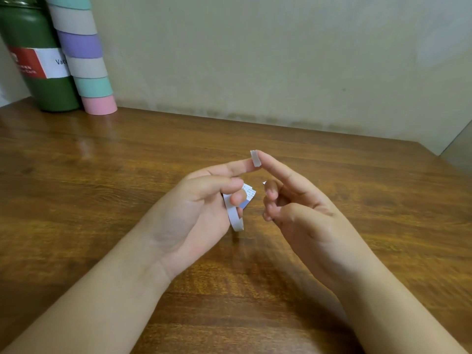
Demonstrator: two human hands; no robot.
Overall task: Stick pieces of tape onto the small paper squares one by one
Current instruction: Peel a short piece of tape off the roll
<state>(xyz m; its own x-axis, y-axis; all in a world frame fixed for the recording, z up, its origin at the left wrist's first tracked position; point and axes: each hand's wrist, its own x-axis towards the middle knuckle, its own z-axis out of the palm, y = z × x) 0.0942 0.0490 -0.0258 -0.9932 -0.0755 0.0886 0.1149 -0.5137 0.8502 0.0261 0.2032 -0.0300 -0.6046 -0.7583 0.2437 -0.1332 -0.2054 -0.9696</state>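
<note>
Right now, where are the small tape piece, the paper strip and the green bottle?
tape piece [255, 158], head view, its middle, between two index fingertips
paper strip [234, 217], head view, lower loop
green bottle [38, 39], head view, body

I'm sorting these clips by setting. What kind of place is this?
Probably a desk at home or in an office: a wooden tabletop against a plain wall, with a green flask and stacked pastel tape rolls in the corner.

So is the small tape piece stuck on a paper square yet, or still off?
Still off: the tape piece sits between both index fingertips, above the paper in the left hand.
</note>
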